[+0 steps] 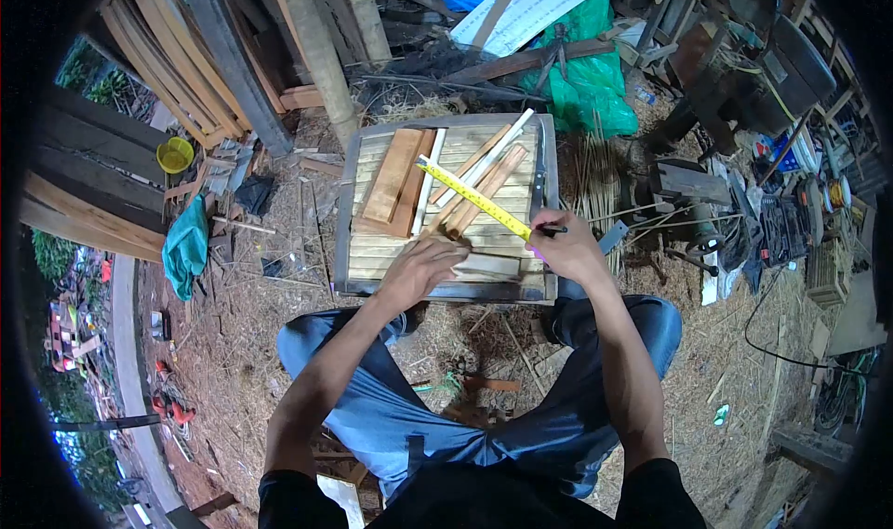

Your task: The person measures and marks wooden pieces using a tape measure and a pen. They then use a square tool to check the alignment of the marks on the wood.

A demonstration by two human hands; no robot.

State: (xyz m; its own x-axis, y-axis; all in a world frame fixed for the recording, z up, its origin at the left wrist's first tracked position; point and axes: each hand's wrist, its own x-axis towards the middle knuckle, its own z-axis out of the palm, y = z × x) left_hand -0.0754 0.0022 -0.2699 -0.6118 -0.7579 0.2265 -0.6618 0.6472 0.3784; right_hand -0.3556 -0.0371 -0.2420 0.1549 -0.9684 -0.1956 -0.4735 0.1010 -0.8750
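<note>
A slatted wooden work table (372,264) with a dark frame stands in front of my knees. My left hand (423,270) is over the left end of a short pale wood piece (490,267) near the table's front edge, its fingers closed on it. My right hand (566,244), at the right edge, grips a dark pen (553,228) and the near end of a yellow measuring tape (476,198). The tape runs diagonally up and left across several wood strips. Beneath it lie a white strip (488,157) and a brown strip (498,180).
Brown boards (395,180) lie on the table's left side. Planks lean at the upper left, near a yellow bowl (174,155) and a green cloth (186,247). Green plastic sheeting (591,87) lies behind the table. Tools (786,227) are piled at right; shavings cover the ground.
</note>
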